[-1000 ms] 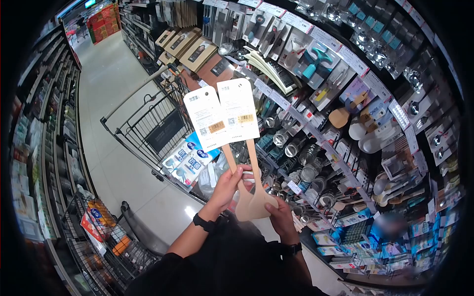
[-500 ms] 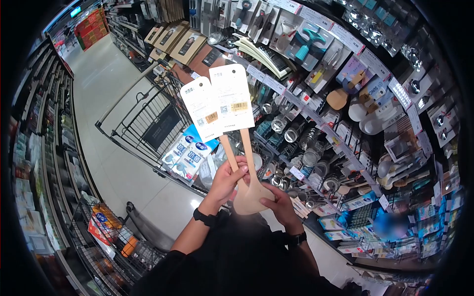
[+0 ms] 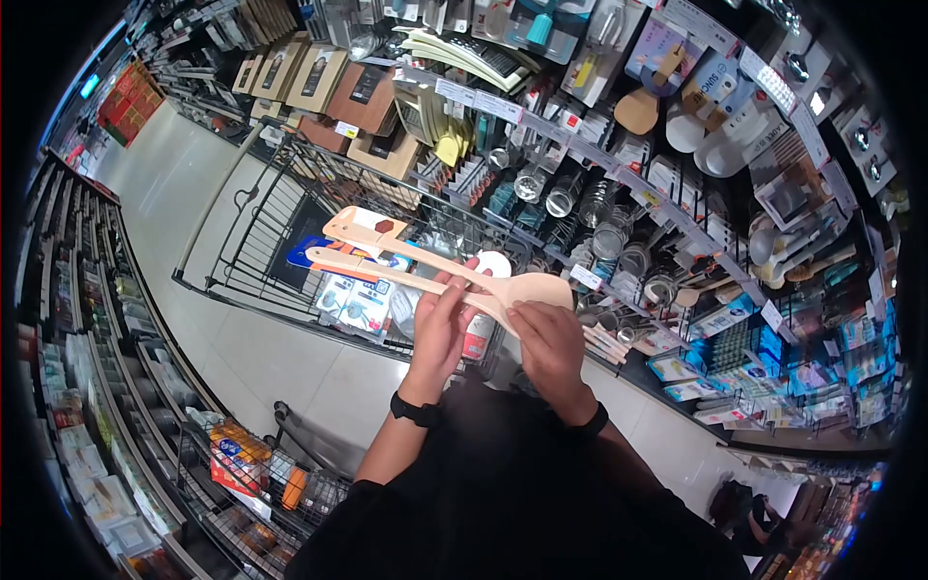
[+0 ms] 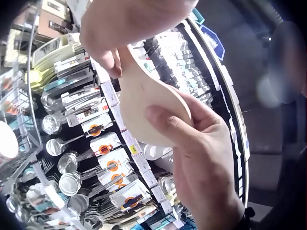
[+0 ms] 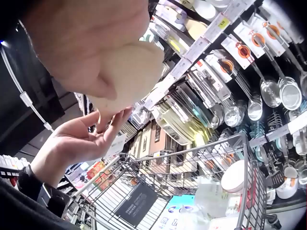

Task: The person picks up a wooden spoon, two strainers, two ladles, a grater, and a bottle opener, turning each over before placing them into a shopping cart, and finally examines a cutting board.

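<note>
Two pale wooden utensils, an upper one (image 3: 535,288) and a lower one (image 3: 396,277), lie nearly sideways in the head view, handle ends to the left, with cards at those ends. My left hand (image 3: 440,333) pinches the handles near the heads. Around the broad heads, my right hand (image 3: 553,356) grips with its fingers. In the left wrist view, the thumb of the right hand (image 4: 201,148) presses a wooden head (image 4: 146,98), while the left hand (image 4: 132,28) is above. The right wrist view has the right hand (image 5: 86,43) over the left hand (image 5: 79,146).
A shopping cart (image 3: 224,287) with packs stands beyond the hands. Hanging kitchen tools and price strips (image 3: 619,169) fill the shelves on the right. A second basket (image 3: 208,493) with packaged goods is at lower left, beside another shelf row (image 3: 101,367). A person is at lower right.
Both utensils have swung from upright to nearly sideways, handle ends leftward, and their white card faces no longer face the camera. Both hands have moved up in view, still holding them.
</note>
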{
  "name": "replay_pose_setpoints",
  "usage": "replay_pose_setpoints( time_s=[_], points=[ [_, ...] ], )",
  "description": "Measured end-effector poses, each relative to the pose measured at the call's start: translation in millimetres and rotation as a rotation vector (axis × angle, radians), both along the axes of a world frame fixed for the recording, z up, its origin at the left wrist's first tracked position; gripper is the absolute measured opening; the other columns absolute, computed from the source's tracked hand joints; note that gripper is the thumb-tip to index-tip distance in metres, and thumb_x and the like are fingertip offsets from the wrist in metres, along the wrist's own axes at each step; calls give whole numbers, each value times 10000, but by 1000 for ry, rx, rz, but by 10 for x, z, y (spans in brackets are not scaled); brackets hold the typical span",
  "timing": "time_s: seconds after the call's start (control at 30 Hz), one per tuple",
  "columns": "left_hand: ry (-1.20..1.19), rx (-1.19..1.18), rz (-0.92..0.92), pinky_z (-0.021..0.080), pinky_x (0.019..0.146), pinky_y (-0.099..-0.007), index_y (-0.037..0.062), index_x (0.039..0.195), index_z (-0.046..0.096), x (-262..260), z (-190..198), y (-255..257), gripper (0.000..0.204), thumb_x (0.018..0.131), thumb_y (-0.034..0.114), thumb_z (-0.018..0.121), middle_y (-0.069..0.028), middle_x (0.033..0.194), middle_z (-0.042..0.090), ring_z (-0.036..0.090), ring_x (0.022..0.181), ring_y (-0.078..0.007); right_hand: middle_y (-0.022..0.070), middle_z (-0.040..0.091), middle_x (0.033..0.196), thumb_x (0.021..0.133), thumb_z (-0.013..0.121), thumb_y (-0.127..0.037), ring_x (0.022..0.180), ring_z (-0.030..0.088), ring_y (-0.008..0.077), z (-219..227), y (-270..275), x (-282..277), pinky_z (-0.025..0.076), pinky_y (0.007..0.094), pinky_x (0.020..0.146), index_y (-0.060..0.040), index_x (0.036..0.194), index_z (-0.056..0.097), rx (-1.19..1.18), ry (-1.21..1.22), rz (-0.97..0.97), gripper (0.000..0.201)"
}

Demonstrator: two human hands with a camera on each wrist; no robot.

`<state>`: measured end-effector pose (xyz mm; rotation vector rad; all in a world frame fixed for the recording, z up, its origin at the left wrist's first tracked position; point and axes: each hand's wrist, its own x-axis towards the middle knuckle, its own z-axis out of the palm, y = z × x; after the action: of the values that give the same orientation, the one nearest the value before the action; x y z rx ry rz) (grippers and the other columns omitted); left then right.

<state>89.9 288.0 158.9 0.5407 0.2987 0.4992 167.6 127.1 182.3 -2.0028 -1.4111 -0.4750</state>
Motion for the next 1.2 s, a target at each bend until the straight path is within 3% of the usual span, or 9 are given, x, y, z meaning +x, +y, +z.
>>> replay_pose_setpoints(
  time_s=[0.1, 0.13, 0.37, 0.5, 0.57, 0.67, 0.93, 1.03, 1.2],
  points=[
    [95, -14, 83, 476, 1034, -417, -57, 1383, 345, 33, -167, 54, 477, 990, 129, 541, -207, 1385, 467, 514, 1262, -326, 88, 653, 1145, 664, 716, -1, 1125, 588, 279, -6, 9, -37, 454, 422, 947, -43, 1065, 692, -77, 118, 107, 404],
    [121, -6, 133, 549, 937, -358, -66, 1390, 328, 41, -218, 77, 493, 993, 134, 542, -226, 1374, 485, 589, 1178, -312, 91, 640, 1181, 683, 728, -28, 1179, 558, 287, -10, 8, -33, 428, 431, 992, -53, 1071, 694, -122, 176, 173, 390],
    [143, 6, 189, 555, 934, -372, -49, 1405, 313, 9, -265, 193, 509, 994, 148, 540, -223, 1399, 460, 573, 1201, -317, 119, 556, 1289, 793, 753, -189, 1308, 429, 316, -101, -95, 126, 344, 424, 1096, -72, 1173, 657, -3, 324, 117, 408],
    [136, 31, 197, 547, 947, -377, -47, 1409, 301, 9, -295, 223, 517, 998, 163, 535, -227, 1417, 437, 561, 1215, -323, 109, 584, 1261, 899, 675, -204, 1249, 508, 247, -233, -53, 173, 446, 368, 1003, -57, 1293, 570, 306, 861, -98, 433],
    [101, 57, 187, 540, 955, -380, -44, 1413, 294, 13, -302, 227, 516, 1004, 169, 526, -226, 1423, 429, 557, 1222, -322, 93, 632, 1164, 968, 588, -232, 1119, 603, 196, -386, -144, 292, 512, 333, 912, -25, 1306, 546, 75, 1685, 68, 399],
    [113, 83, 160, 537, 958, -379, -38, 1414, 297, -5, -245, 229, 518, 1004, 180, 528, -224, 1416, 437, 556, 1222, -319, 130, 665, 1104, 998, 537, -207, 935, 690, 193, -417, -176, 298, 584, 337, 821, 55, 1273, 524, 73, 1864, 226, 380],
    [145, 74, 91, 531, 941, -357, -23, 1342, 405, 28, -360, 241, 414, 1007, 187, 530, -181, 1328, 533, 585, 1177, -274, 153, 678, 1061, 977, 561, -161, 890, 702, 201, -426, -140, 329, 596, 338, 796, 80, 1211, 568, 144, 1847, 300, 336],
    [246, 87, -36, 538, 868, -312, -16, 1234, 511, 36, -466, 196, 340, 977, 191, 594, -115, 1103, 646, 640, 990, -157, 144, 689, 1027, 969, 569, -146, 874, 702, 193, -564, -136, 342, 596, 330, 790, 80, 1190, 588, 176, 1764, 242, 317],
    [392, 232, -340, 541, 848, -293, -9, 1242, 533, 28, -449, 47, 398, 914, 163, 676, -92, 1109, 653, 655, 977, -154, 128, 700, 983, 952, 598, -130, 843, 699, 169, -580, -81, 323, 597, 293, 749, 69, 1174, 607, 197, 1627, 122, 298]
  ],
)
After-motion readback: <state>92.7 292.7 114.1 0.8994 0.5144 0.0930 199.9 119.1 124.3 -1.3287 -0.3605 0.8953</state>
